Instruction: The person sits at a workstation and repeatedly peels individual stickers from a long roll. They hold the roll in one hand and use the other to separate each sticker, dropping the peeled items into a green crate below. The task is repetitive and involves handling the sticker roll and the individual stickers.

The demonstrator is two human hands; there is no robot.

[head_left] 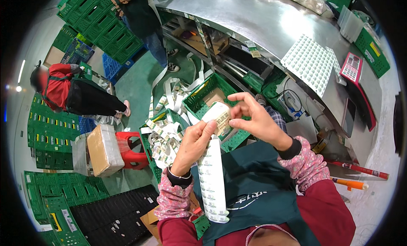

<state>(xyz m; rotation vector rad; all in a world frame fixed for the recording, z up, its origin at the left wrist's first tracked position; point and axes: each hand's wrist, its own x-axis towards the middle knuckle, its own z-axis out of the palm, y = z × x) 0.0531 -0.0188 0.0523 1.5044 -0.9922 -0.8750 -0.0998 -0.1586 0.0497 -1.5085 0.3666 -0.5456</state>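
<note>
My left hand (193, 146) grips a white label strip (212, 182), which hangs over my dark green apron. Its upper part (220, 121), with a cream printed face, is above my thumb. My right hand (258, 125) is at that upper part's right edge, fingers apart and partly curled, index finger raised. Beyond my hands is a green crate (199, 93) with brown cardboard inside. A second green crate (150, 161) at left holds tangled label strips (165, 144), with loose white backing (176, 89) trailing onto the floor.
A steel bench (250, 17) bears sticker sheets (305, 61) and a red calculator (351, 66). A person in red (63, 83) and another in jeans (152, 47) stand ahead-left. Stacked crates (101, 21), a carton (104, 148) and a red stool (131, 150) occupy the left.
</note>
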